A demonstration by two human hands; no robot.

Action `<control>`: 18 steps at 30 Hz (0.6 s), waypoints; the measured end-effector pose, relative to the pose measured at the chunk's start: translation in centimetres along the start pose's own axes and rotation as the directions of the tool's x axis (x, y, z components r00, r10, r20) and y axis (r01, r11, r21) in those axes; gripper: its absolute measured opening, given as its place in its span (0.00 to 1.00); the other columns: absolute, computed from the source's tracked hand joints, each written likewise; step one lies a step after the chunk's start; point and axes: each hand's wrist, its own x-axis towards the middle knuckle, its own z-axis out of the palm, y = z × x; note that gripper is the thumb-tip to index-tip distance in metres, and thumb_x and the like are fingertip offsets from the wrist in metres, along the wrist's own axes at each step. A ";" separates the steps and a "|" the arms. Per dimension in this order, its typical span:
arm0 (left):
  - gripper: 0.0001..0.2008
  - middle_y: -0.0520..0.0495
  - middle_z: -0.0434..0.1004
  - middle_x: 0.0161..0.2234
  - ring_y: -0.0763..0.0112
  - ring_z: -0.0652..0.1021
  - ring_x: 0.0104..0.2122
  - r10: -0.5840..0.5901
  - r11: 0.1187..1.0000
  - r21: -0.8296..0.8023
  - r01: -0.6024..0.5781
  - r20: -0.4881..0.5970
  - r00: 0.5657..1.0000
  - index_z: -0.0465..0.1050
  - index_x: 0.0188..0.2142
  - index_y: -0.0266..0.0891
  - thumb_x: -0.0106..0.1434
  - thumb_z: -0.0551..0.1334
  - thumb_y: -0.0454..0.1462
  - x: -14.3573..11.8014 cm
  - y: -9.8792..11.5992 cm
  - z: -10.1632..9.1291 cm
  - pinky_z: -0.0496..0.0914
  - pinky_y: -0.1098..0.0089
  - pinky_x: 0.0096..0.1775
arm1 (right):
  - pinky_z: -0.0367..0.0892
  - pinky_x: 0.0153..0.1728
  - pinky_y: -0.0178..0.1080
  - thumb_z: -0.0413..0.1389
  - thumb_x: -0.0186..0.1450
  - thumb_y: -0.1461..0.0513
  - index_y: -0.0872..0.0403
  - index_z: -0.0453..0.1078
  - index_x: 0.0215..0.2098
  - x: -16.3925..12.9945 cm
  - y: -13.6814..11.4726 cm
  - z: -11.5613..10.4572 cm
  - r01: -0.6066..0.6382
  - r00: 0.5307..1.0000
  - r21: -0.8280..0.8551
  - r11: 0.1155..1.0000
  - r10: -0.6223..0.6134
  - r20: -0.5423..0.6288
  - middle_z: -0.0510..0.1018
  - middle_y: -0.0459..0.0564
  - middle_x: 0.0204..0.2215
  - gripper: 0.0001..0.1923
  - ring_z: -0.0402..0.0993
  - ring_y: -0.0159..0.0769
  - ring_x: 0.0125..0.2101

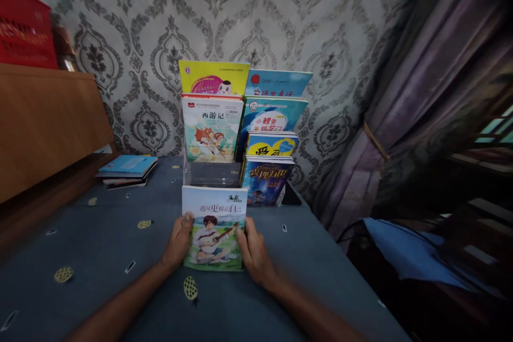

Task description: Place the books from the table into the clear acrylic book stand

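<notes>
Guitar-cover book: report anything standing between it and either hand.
Nothing visible does: the left hand and right hand already hold the guitar-cover book directly, one at each side edge, thumbs on its front.

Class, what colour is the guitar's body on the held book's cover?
The guitar has a white body, clearest in the head view.

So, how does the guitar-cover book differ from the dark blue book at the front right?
The guitar-cover book is held between the left hand and right hand; the dark blue book stands untouched in front of the yellow book with the blue heart.
The guitar-cover book has pale sky, green grass and dark lettering; the dark blue book has gold lettering.
Both show their front covers, titles near the top.
</notes>
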 end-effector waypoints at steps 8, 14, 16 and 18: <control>0.24 0.44 0.83 0.45 0.54 0.77 0.53 0.092 0.995 -0.022 -0.094 -0.078 0.993 0.76 0.41 0.43 0.59 0.65 0.58 -0.1 0.2 0.4 0.71 0.64 0.54 | 0.69 0.32 0.38 0.43 0.75 0.55 0.49 0.66 0.46 0.3 0.1 0.0 0.008 1.000 0.017 1.000 -0.008 0.010 0.77 0.46 0.31 0.12 0.75 0.38 0.30; 0.23 0.43 0.82 0.47 0.55 0.77 0.54 0.141 0.990 0.023 -0.140 -0.045 0.989 0.76 0.44 0.41 0.59 0.66 0.55 0.0 1.5 0.3 0.70 0.64 0.55 | 0.68 0.34 0.37 0.45 0.75 0.52 0.51 0.67 0.44 1.1 0.4 -0.2 -0.010 1.000 0.092 0.996 0.008 0.026 0.77 0.46 0.31 0.15 0.73 0.36 0.30; 0.26 0.44 0.83 0.44 0.56 0.79 0.49 0.149 0.989 0.016 -0.149 0.000 0.989 0.77 0.44 0.40 0.59 0.65 0.58 0.1 2.1 0.2 0.72 0.65 0.51 | 0.69 0.35 0.37 0.46 0.74 0.50 0.51 0.68 0.45 1.3 0.6 -0.3 -0.022 0.999 0.129 0.991 0.017 0.039 0.77 0.47 0.32 0.16 0.73 0.36 0.31; 0.28 0.44 0.83 0.41 0.57 0.81 0.45 0.124 0.992 -0.006 -0.124 0.000 0.992 0.77 0.42 0.39 0.58 0.64 0.61 0.2 2.2 0.2 0.73 0.66 0.48 | 0.70 0.35 0.38 0.47 0.74 0.49 0.52 0.69 0.46 1.4 1.0 -0.3 -0.038 0.998 0.196 0.980 0.028 0.057 0.79 0.48 0.34 0.17 0.73 0.36 0.32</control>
